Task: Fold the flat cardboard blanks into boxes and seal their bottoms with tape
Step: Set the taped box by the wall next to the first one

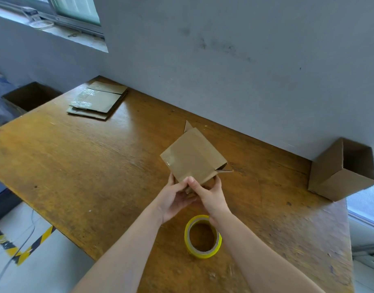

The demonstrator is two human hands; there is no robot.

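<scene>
On my feed I see a grey wall (224, 49) behind a worn wooden surface (76, 166). A window (76, 7) sits high left, daylight on its sill (93, 44). Pale floor (55, 265) carries yellow-black hazard tape (33, 245).

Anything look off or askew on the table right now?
The finished box at the far right corner lies tipped on its side and seems to jut past the table edge. The flat blanks carry shiny tape patches. Nothing else stands out.

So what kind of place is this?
Probably a small packing workshop: a stack of flat cardboard blanks and a yellow tape roll lie on a worn wooden table, and a partly made box is being worked on.
</scene>
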